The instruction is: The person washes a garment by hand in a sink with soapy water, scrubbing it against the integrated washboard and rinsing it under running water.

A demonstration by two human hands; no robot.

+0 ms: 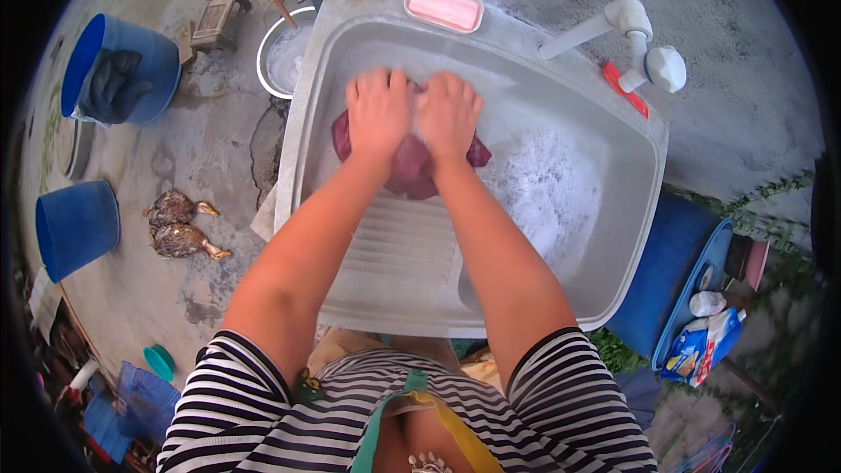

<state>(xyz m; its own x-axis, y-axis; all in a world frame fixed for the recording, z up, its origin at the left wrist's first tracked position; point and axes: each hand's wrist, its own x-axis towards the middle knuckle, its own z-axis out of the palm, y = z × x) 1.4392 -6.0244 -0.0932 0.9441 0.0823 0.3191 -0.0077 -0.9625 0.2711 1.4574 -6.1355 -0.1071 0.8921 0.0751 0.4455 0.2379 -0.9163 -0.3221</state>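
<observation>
Both my hands press on a wet dark-red cloth (pixel 412 167) at the far end of the ribbed washboard (pixel 401 243), which is part of a grey laundry sink (pixel 631 210). My left hand (pixel 379 108) lies on the cloth's left part, with the fingers bent over it. Close beside it, my right hand (pixel 448 112) rests on the right part, blurred a little. The fingertips point to the sink's far side, and how firmly they grip is partly hidden. White suds (pixel 552 190) float in the basin to the right. A pink soap bar (pixel 443 5) sits in a dish on the far rim.
A white plastic tap (pixel 578 36) and a red brush-like object (pixel 624 90) are at the far right. Left of the sink stand a basin (pixel 279 72) of sudsy water, blue tubs (pixel 79 226) and a small stool (pixel 217 21); two ducks (pixel 177 223) lie on the concrete floor.
</observation>
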